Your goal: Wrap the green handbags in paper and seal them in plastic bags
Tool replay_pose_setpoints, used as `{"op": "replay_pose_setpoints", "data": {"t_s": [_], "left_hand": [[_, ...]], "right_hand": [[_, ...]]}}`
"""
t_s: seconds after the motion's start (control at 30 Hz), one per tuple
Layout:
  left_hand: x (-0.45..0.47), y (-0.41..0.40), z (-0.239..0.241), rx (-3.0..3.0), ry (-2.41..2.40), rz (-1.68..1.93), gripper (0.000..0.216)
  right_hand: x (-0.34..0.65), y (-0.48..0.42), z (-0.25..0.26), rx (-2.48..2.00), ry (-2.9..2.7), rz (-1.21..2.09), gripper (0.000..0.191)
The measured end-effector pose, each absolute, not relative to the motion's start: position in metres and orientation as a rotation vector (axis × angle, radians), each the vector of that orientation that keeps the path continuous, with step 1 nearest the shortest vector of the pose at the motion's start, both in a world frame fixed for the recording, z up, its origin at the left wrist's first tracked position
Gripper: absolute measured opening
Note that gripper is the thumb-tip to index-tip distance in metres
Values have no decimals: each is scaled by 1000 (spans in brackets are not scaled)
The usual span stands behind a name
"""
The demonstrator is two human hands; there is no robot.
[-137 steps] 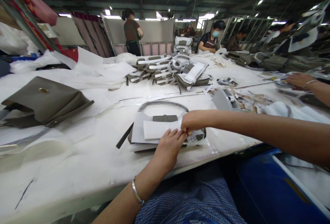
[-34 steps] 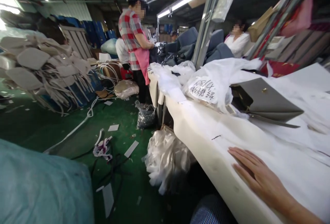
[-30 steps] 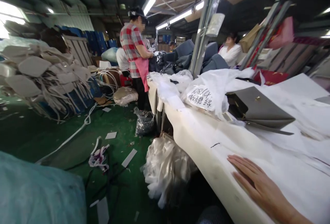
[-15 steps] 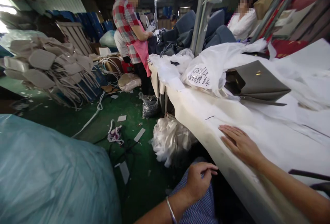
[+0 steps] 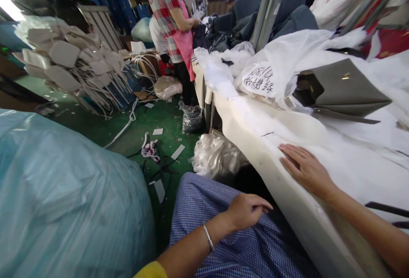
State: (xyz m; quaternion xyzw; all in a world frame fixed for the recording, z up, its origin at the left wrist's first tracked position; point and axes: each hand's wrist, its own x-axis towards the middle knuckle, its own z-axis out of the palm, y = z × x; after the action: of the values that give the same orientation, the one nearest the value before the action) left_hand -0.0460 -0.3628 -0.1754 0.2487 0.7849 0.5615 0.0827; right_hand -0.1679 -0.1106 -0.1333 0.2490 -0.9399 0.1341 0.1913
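My right hand (image 5: 305, 168) lies flat, fingers stretched out, on the white table (image 5: 287, 141) near its edge, holding nothing. My left hand (image 5: 247, 210) rests on my blue checked lap (image 5: 223, 235), fingers loosely curled with nothing in them; a silver bangle is on that wrist. A grey handbag (image 5: 343, 88) with a gold stud lies farther along the table, beyond my right hand. Beside it sits a white plastic bag (image 5: 265, 75) with handwriting on it.
A big pale-blue plastic-wrapped bale (image 5: 64, 197) fills the lower left. The green floor (image 5: 128, 133) holds scraps, a cord and plastic bags. A pile of beige bags (image 5: 67, 62) stands at the left. A person in a plaid shirt (image 5: 172, 18) stands at the table's far end; another sits behind.
My view turned left from the bag on the table, then tipped down. My left hand came into view and settled on my lap. My right hand stays flat on the table.
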Motion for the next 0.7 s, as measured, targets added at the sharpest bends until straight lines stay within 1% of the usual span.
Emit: {"op": "replay_pose_setpoints", "data": {"t_s": [0.07,0.23,0.33,0.4,0.47,0.53,0.57,0.63,0.7], "left_hand": [[-57,-374,-187,720,2341,1557,40],[-99,-415,-226,636,2328,1458,39],[-132,-444,-252,591,2345,1375,38],[-157,-461,-271,542,2357,1322,37],[-181,-472,-291,471,2371,1292,36],[-201,-475,-310,373,2390,1296,36],[-210,-473,-320,316,2400,1305,37],[-223,-468,-335,214,2409,1325,37],[-234,-460,-347,170,2394,1351,35]], "right_hand": [[-170,-108,-133,688,-2663,379,48],[-158,-120,-117,651,-2693,369,46],[-126,-160,-110,526,-2625,440,51],[-108,-196,-124,653,-2655,577,54],[-104,-228,-162,728,-2802,829,44],[-118,-248,-221,489,-2964,1079,34],[-132,-253,-254,328,-2997,1193,34],[-169,-257,-321,-5,-2975,1387,41],[-211,-255,-378,-124,-2907,1449,52]]}}
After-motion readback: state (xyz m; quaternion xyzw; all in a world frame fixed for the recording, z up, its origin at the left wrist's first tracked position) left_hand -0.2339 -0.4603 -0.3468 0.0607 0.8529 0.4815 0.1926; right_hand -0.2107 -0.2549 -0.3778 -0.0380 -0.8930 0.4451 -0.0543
